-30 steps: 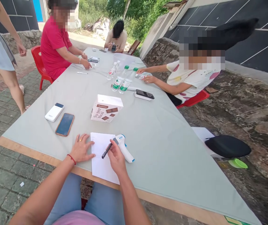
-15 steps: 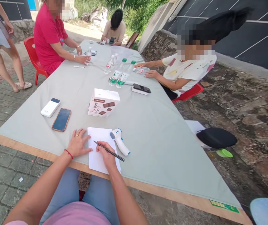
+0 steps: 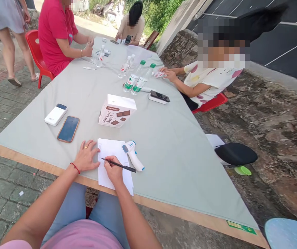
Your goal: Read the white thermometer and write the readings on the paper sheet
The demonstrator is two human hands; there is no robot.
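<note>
A thermometer point(image 3: 133, 156) lies just right of the paper point(image 3: 112, 152) on the desk point(image 3: 179, 155). A box point(image 3: 117, 111), a phone point(image 3: 68, 128) and a white pack point(image 3: 56, 114) sit farther back. The left hand point(image 3: 86, 156) lies flat and wide, fingers spread, holding the paper's left edge down. The right hand point(image 3: 113, 171) is curled around a pen point(image 3: 118, 165). The pen lies almost flat, tip pointing left on the paper, its back end pointing right toward the thermometer.

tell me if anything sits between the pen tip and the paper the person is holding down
Nothing visible does. The right hand holds the thin black pen with its tip on the white paper sheet. The left hand lies flat at the sheet's left edge; the white and blue thermometer gun rests right of the tip.
</note>
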